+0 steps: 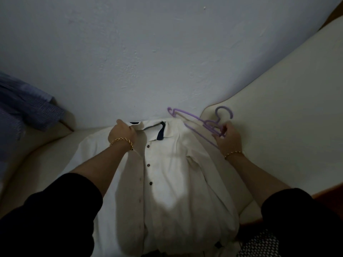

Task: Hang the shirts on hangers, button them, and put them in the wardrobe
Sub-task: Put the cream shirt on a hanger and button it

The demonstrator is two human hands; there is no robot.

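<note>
The white shirt (172,173) lies front-up on the bed (278,127), its collar (148,127) towards the wall (148,52) and its hem towards the person. A row of dark buttons (148,146) runs down the front; in this dim light I can't tell whether they are done up. The left hand (122,132) is at the collar's left side, fingers curled in and pinching the cloth there. Just off the shirt's other shoulder, the right hand (229,139) holds a purple hanger (210,125), its fingers bent round the middle part below the hook. The hanger is tilted, with one arm reaching over the shirt's shoulder and the hook pointing away over the bed. It looks as if more than one hanger may be stacked together, though I can't be sure. Each wrist has a gold bracelet (121,140) and a black sleeve pushed up the forearm. Over at the left edge, well apart, a blue checked shirt (24,106) lies crumpled against the wall.
</note>
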